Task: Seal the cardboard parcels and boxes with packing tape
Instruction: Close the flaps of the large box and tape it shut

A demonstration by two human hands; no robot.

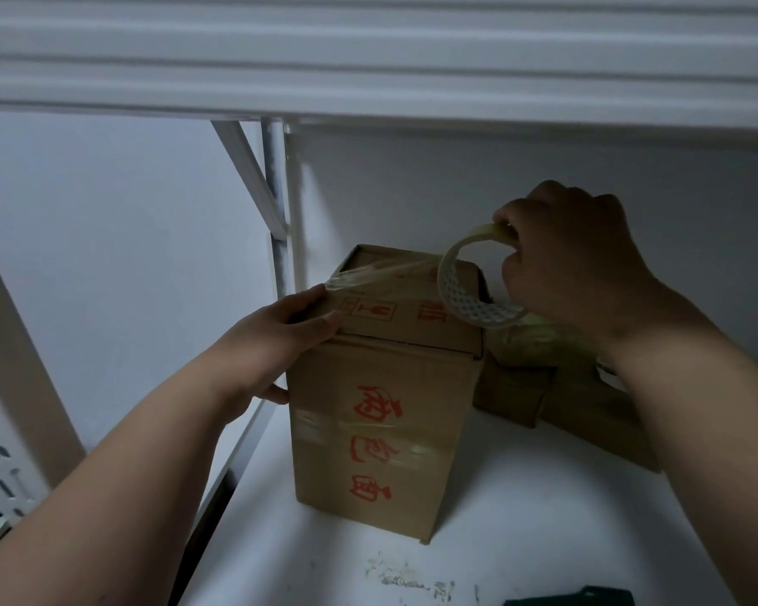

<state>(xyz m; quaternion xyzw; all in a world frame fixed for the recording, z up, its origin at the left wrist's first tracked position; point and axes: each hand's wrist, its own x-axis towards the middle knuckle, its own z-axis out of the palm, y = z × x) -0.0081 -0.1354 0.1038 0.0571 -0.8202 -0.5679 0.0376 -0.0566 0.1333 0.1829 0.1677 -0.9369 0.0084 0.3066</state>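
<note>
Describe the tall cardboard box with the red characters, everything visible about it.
The tall cardboard box is brown corrugated card, standing upright on a white shelf. Red characters run down its front, and red handling symbols mark its closed top flap. Clear tape already bands its front. A fresh strip of tape stretches across the top from the tape roll held by the right hand. The left hand presses the top left edge. Smaller boxes sit to its right.

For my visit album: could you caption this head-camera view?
Left hand steadies a cardboard box while right hand pulls a clear tape roll across its top.
</note>
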